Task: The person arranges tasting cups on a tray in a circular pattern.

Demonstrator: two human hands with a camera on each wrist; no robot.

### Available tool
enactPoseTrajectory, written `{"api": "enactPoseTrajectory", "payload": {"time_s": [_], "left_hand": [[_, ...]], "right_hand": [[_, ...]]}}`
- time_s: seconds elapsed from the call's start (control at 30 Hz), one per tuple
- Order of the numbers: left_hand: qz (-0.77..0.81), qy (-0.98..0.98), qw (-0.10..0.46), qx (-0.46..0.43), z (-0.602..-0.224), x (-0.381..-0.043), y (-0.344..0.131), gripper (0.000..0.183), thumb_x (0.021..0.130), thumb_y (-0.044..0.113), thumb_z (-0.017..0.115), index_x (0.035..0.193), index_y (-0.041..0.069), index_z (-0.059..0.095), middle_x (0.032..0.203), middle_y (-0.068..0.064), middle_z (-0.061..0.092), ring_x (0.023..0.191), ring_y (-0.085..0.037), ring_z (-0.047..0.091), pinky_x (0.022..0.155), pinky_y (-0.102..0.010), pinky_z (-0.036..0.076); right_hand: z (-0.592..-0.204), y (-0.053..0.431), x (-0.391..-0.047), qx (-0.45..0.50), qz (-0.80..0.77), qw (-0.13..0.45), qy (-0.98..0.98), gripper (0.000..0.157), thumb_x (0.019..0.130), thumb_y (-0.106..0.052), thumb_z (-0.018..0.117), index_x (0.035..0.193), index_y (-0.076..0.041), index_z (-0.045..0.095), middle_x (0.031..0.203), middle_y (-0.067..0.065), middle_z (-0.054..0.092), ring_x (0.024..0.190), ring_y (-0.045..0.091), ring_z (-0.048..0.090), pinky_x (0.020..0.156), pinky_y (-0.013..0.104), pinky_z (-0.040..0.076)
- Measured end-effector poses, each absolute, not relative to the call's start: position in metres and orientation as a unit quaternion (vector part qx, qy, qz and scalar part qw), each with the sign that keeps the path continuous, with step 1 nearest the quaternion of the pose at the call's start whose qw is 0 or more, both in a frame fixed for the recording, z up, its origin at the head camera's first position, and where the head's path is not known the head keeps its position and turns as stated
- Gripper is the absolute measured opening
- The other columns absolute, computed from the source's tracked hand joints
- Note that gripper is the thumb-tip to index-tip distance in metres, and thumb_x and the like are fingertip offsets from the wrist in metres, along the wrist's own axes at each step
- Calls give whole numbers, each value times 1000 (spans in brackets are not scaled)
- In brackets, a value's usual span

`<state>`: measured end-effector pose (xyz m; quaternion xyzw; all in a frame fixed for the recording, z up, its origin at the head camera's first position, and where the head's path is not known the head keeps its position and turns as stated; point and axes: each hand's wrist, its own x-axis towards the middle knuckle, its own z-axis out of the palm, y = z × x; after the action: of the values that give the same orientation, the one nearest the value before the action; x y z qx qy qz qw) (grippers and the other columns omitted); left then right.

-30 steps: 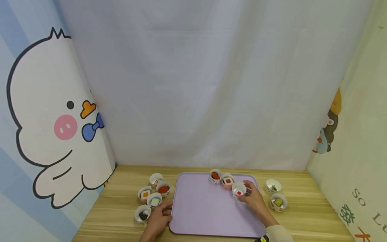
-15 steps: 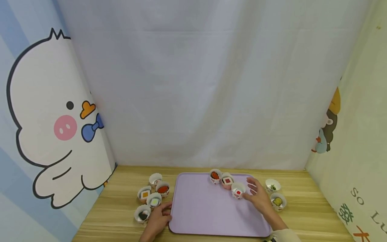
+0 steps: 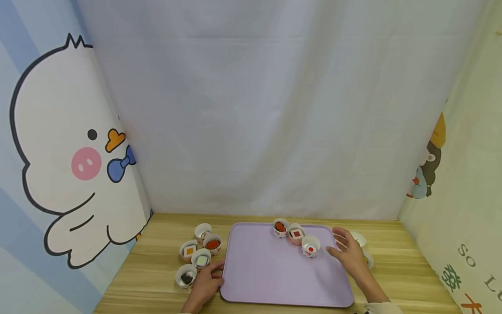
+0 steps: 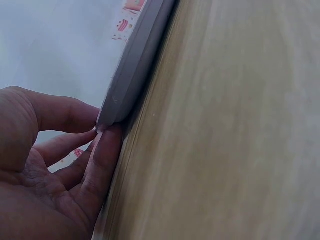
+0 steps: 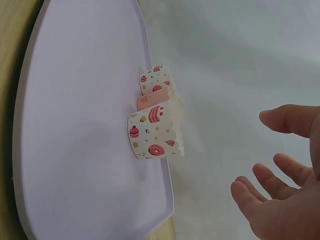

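Observation:
A lilac tray (image 3: 274, 279) lies on the table with three paper cups in a slanted row at its back right. The nearest, a white printed cup (image 3: 310, 247), holds a piece with a red centre. Behind it stand a pink cup (image 3: 296, 235) and another printed cup (image 3: 280, 228) with an orange-red filling. My left hand (image 3: 205, 283) pinches the tray's left rim between thumb and fingers, as the left wrist view shows. Fingers spread and holding nothing, my right hand (image 3: 351, 257) hovers by the tray's right edge, partly hiding two cups beyond it.
Left of the tray, several filled paper cups (image 3: 185, 276) cluster on the wooden table (image 3: 157, 283). At the right are a cup (image 3: 358, 239) with green bits and a mostly hidden cup (image 3: 368, 260). A pale curtain (image 3: 251, 131) hangs behind the table.
My right hand has let go of the nearest white cup on the tray and moved right, towards the two cups there. My left hand has stayed at the tray's rim.

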<state>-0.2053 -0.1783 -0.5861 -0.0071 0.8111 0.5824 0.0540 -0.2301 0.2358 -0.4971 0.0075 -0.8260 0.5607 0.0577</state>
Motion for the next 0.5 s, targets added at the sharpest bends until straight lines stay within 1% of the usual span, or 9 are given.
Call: {"api": "enactPoseTrajectory", "payload": {"time_s": [0.03, 0.13, 0.2, 0.27, 0.43, 0.47, 0.5], "left_hand": [[581, 812, 54, -8, -586, -205, -178, 57, 76, -6, 60, 133, -10, 53, 123, -26, 62, 93, -20, 64, 64, -30, 56], [579, 813, 58, -14, -584, -204, -178, 57, 77, -6, 61, 133, -9, 54, 124, -25, 63, 93, -20, 64, 65, -31, 56], [579, 813, 60, -19, -583, -204, -178, 57, 77, -5, 61, 133, -9, 54, 123, -25, 63, 93, -20, 64, 66, -32, 56], [579, 812, 61, -22, -583, -204, -178, 57, 77, -6, 62, 133, -9, 54, 123, -24, 63, 93, -21, 63, 66, -32, 56], [581, 811, 58, -19, -584, -205, -178, 57, 77, -6, 62, 133, -9, 54, 123, -25, 63, 94, -22, 64, 67, -33, 57], [582, 811, 58, -18, -584, -205, -178, 57, 77, -6, 61, 133, -9, 54, 122, -25, 63, 94, -22, 64, 67, -33, 57], [583, 810, 59, -18, -584, -206, -179, 57, 77, -6, 61, 133, -9, 54, 123, -25, 63, 94, -22, 64, 67, -33, 57]], "right_hand": [[-497, 238, -229, 6, 560, 58, -826, 66, 84, 3, 69, 142, 4, 38, 148, 24, 43, 139, 41, 40, 113, 43, 37], [-498, 245, -226, 0, 552, 65, -831, 66, 84, 0, 71, 143, 3, 39, 146, 23, 45, 137, 38, 42, 109, 28, 43], [-497, 249, -223, 0, 546, 69, -835, 66, 85, -2, 71, 143, 2, 39, 145, 22, 46, 135, 36, 43, 104, 18, 43], [-496, 253, -220, 0, 537, 73, -840, 66, 86, -5, 71, 143, 1, 40, 146, 21, 47, 135, 35, 44, 100, 11, 42], [-489, 263, -212, -13, 527, 73, -846, 65, 89, -10, 70, 145, -2, 38, 147, 22, 44, 135, 36, 43, 96, 6, 41], [-488, 266, -211, -17, 525, 74, -848, 65, 89, -11, 70, 145, -2, 38, 147, 22, 44, 135, 35, 44, 96, 5, 41], [-487, 268, -209, -19, 523, 77, -849, 65, 89, -11, 70, 145, -2, 38, 147, 22, 44, 134, 30, 45, 95, 4, 40]]}}
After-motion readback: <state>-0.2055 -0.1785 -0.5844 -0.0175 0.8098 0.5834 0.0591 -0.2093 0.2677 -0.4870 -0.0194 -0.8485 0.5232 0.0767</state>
